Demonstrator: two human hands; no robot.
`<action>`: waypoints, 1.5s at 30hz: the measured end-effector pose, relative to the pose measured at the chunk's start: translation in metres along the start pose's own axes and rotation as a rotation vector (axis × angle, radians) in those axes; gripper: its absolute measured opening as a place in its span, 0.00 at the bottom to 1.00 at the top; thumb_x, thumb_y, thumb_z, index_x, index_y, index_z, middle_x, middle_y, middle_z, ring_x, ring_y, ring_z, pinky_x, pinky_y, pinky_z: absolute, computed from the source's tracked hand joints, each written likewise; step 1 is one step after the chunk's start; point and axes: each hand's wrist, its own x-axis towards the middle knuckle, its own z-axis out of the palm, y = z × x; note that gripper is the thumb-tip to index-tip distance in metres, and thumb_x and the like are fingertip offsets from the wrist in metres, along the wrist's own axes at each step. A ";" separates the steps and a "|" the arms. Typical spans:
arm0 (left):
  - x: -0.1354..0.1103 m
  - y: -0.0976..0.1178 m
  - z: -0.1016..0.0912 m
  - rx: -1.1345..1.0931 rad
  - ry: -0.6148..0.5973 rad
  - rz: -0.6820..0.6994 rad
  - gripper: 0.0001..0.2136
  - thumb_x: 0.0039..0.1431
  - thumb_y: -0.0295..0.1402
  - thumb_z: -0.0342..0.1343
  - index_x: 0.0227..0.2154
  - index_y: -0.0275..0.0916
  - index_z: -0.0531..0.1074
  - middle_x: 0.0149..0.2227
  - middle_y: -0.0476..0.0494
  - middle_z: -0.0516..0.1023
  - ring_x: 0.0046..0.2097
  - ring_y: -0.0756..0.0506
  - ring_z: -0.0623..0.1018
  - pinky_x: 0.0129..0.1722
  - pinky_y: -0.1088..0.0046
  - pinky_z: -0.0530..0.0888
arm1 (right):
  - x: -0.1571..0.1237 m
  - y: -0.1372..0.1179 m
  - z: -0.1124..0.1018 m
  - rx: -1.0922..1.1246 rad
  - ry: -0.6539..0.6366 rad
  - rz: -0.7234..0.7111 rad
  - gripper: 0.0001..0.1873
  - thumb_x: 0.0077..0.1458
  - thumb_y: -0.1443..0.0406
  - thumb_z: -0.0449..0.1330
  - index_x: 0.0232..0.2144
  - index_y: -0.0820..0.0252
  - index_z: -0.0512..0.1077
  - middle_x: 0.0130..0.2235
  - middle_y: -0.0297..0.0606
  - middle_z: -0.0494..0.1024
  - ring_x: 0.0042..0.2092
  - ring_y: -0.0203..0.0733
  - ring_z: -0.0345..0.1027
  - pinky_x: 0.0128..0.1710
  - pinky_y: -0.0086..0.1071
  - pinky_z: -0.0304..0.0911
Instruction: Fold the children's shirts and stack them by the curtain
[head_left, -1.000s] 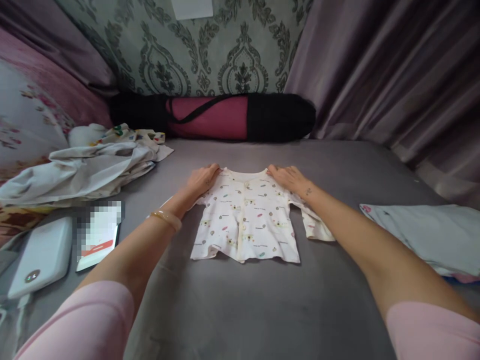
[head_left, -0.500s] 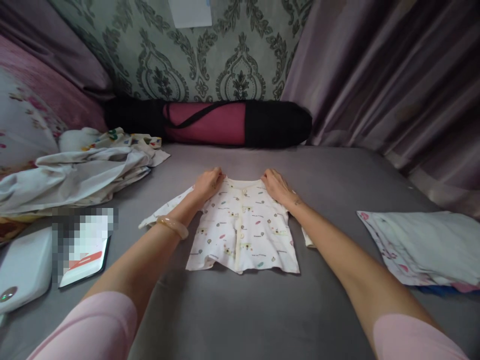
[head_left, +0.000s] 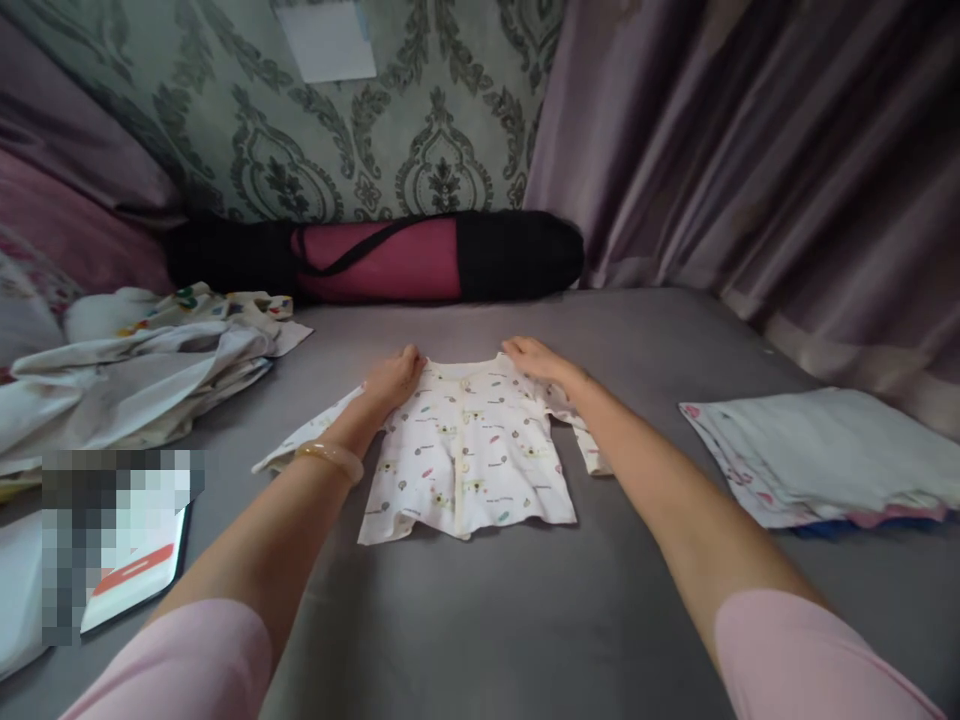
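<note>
A small white baby shirt point(head_left: 465, 455) with a printed pattern and buttons down its front lies spread on the grey bed sheet point(head_left: 480, 630). Its neckline points away from me, and its sleeves stretch out to both sides. My left hand point(head_left: 397, 378) is closed on the left shoulder beside the collar, its wrist wearing a pale bangle. At the opposite shoulder, my right hand point(head_left: 538, 362) pinches the cloth near the collar. My forearms pass over or close by the sleeves.
On the left lie a heap of loose clothes point(head_left: 150, 380), a phone point(head_left: 142, 560) partly blurred out, and a white device point(head_left: 22, 590). Folded clothes point(head_left: 832, 450) are stacked at right. A black and pink long bag point(head_left: 382, 260) lies along the wall, with curtains point(head_left: 645, 140) at right.
The view has turned a little to the right, so everything sits further left. Both hands still grip the shirt's shoulders; its right sleeve shows more beside my forearm.
</note>
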 end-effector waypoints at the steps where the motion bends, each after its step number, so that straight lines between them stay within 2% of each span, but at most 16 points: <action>1: 0.000 -0.001 -0.002 0.000 -0.010 0.013 0.15 0.68 0.39 0.38 0.45 0.37 0.66 0.41 0.37 0.76 0.44 0.41 0.75 0.42 0.68 0.67 | -0.006 0.005 -0.009 0.060 0.004 0.028 0.18 0.67 0.59 0.43 0.38 0.60 0.71 0.43 0.44 0.77 0.44 0.42 0.70 0.43 0.31 0.61; 6: -0.008 0.011 -0.017 0.113 0.056 0.004 0.17 0.64 0.38 0.46 0.49 0.31 0.66 0.47 0.29 0.71 0.49 0.37 0.71 0.47 0.61 0.67 | -0.079 0.041 -0.042 0.268 0.038 0.279 0.16 0.64 0.57 0.51 0.35 0.63 0.72 0.37 0.43 0.79 0.36 0.38 0.71 0.33 0.27 0.65; 9: -0.014 0.041 -0.023 0.109 0.112 0.048 0.18 0.64 0.35 0.46 0.52 0.31 0.65 0.50 0.29 0.69 0.51 0.36 0.69 0.50 0.57 0.66 | -0.126 0.055 -0.047 0.353 -0.043 0.465 0.19 0.61 0.53 0.54 0.33 0.64 0.72 0.33 0.43 0.78 0.31 0.37 0.71 0.27 0.25 0.65; 11: -0.014 0.070 -0.021 0.050 0.108 0.149 0.15 0.64 0.33 0.45 0.50 0.34 0.68 0.50 0.33 0.70 0.51 0.38 0.70 0.51 0.59 0.67 | -0.147 0.056 -0.047 0.322 -0.109 0.513 0.19 0.57 0.51 0.59 0.31 0.64 0.72 0.31 0.42 0.77 0.29 0.36 0.70 0.24 0.25 0.64; 15: -0.007 0.130 -0.002 -0.173 0.082 0.381 0.15 0.61 0.26 0.44 0.48 0.36 0.70 0.49 0.37 0.73 0.51 0.42 0.72 0.53 0.64 0.68 | -0.162 0.056 -0.039 0.216 -0.189 0.498 0.20 0.48 0.53 0.66 0.35 0.63 0.72 0.28 0.37 0.76 0.25 0.34 0.67 0.21 0.24 0.60; 20: -0.007 0.172 0.030 -0.290 0.142 0.429 0.17 0.62 0.27 0.43 0.52 0.34 0.66 0.53 0.35 0.71 0.56 0.44 0.70 0.57 0.65 0.66 | -0.158 0.062 -0.024 0.089 -0.171 0.413 0.19 0.46 0.58 0.67 0.38 0.62 0.70 0.27 0.32 0.75 0.23 0.33 0.65 0.20 0.24 0.55; 23: -0.010 0.177 0.043 -0.283 0.164 0.393 0.17 0.65 0.31 0.41 0.54 0.32 0.65 0.56 0.32 0.69 0.59 0.43 0.68 0.60 0.64 0.63 | -0.160 0.060 -0.028 0.133 -0.191 0.386 0.15 0.48 0.61 0.65 0.39 0.61 0.70 0.30 0.32 0.75 0.26 0.34 0.67 0.23 0.24 0.56; 25: -0.012 0.177 0.046 -0.271 0.150 0.368 0.19 0.67 0.33 0.39 0.54 0.32 0.64 0.58 0.32 0.68 0.60 0.43 0.66 0.61 0.65 0.62 | -0.165 0.054 -0.040 0.123 -0.133 0.362 0.12 0.50 0.63 0.63 0.39 0.60 0.70 0.33 0.34 0.76 0.30 0.36 0.68 0.27 0.25 0.57; 27: -0.013 0.177 0.046 -0.260 0.140 0.356 0.20 0.68 0.34 0.36 0.56 0.32 0.63 0.59 0.33 0.67 0.62 0.44 0.65 0.62 0.66 0.60 | -0.171 0.047 -0.054 0.000 0.069 0.270 0.08 0.54 0.67 0.59 0.38 0.58 0.70 0.37 0.37 0.75 0.37 0.39 0.69 0.33 0.28 0.59; 29: -0.013 0.177 0.045 -0.244 0.144 0.362 0.22 0.68 0.34 0.34 0.57 0.30 0.62 0.60 0.32 0.65 0.63 0.45 0.63 0.63 0.67 0.58 | -0.175 0.043 -0.066 -0.179 0.300 0.140 0.11 0.56 0.73 0.53 0.39 0.57 0.71 0.42 0.40 0.74 0.44 0.42 0.67 0.42 0.31 0.58; 31: -0.014 0.179 0.043 -0.223 0.144 0.361 0.23 0.68 0.36 0.33 0.59 0.29 0.60 0.61 0.32 0.64 0.64 0.44 0.62 0.64 0.66 0.57 | -0.178 0.044 -0.071 -0.320 0.397 0.090 0.17 0.56 0.76 0.49 0.40 0.56 0.72 0.44 0.42 0.72 0.48 0.44 0.64 0.46 0.35 0.56; 32: -0.015 0.179 0.042 -0.208 0.134 0.358 0.24 0.68 0.37 0.34 0.59 0.28 0.59 0.62 0.31 0.63 0.64 0.44 0.61 0.64 0.65 0.56 | -0.179 0.047 -0.071 -0.357 0.353 0.124 0.17 0.55 0.77 0.49 0.38 0.56 0.73 0.44 0.43 0.71 0.49 0.45 0.63 0.47 0.36 0.56; 35: -0.018 0.181 0.040 -0.164 0.085 0.349 0.26 0.67 0.43 0.37 0.61 0.30 0.57 0.64 0.32 0.60 0.65 0.41 0.59 0.64 0.62 0.55 | -0.182 0.066 -0.067 -0.368 0.050 0.351 0.16 0.49 0.79 0.55 0.31 0.54 0.76 0.40 0.42 0.72 0.47 0.48 0.65 0.44 0.36 0.58; 37: -0.020 0.181 0.039 -0.146 0.059 0.350 0.27 0.67 0.45 0.38 0.61 0.32 0.57 0.64 0.32 0.58 0.65 0.41 0.58 0.64 0.61 0.54 | -0.185 0.079 -0.066 -0.347 -0.038 0.438 0.15 0.46 0.78 0.58 0.29 0.53 0.77 0.38 0.42 0.72 0.46 0.49 0.65 0.41 0.36 0.59; 41: -0.020 0.182 0.038 -0.149 0.076 0.364 0.26 0.66 0.45 0.39 0.61 0.32 0.58 0.64 0.32 0.58 0.65 0.41 0.58 0.64 0.62 0.55 | -0.181 0.091 -0.064 -0.256 0.119 0.515 0.16 0.54 0.73 0.53 0.39 0.53 0.76 0.41 0.44 0.75 0.47 0.49 0.68 0.39 0.35 0.61; 45: -0.019 0.181 0.038 -0.165 0.105 0.389 0.23 0.67 0.40 0.37 0.59 0.34 0.61 0.63 0.36 0.62 0.65 0.43 0.58 0.64 0.63 0.55 | -0.166 0.085 -0.049 -0.206 0.155 0.604 0.15 0.60 0.66 0.51 0.45 0.59 0.74 0.47 0.52 0.75 0.49 0.52 0.69 0.42 0.38 0.62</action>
